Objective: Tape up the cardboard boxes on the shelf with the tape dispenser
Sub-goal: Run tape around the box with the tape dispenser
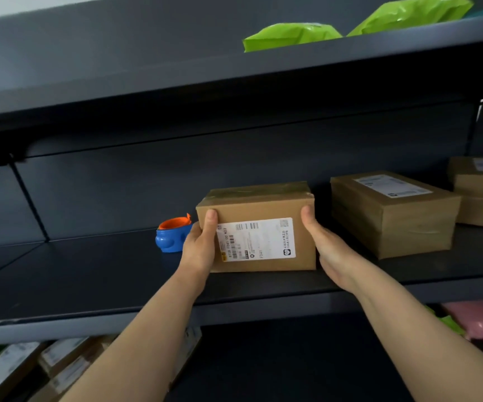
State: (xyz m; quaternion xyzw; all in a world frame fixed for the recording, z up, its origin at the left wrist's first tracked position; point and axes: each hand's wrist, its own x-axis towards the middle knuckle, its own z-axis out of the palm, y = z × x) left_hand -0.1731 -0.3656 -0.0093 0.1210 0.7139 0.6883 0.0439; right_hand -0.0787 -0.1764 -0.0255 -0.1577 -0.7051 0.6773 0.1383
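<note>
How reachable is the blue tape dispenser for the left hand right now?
Probably yes. The tape dispenser sits on the shelf right beside the left hand, with nothing between them; but that hand holds the box and must let go first.

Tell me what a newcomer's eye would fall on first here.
First, the labelled cardboard box at the middle of the dark shelf, gripped at its sides by the left hand and the right hand. Next, the blue and orange tape dispenser standing just left of it, partly behind the left hand. Then the bright green bags on the upper shelf, at the top right.
</note>
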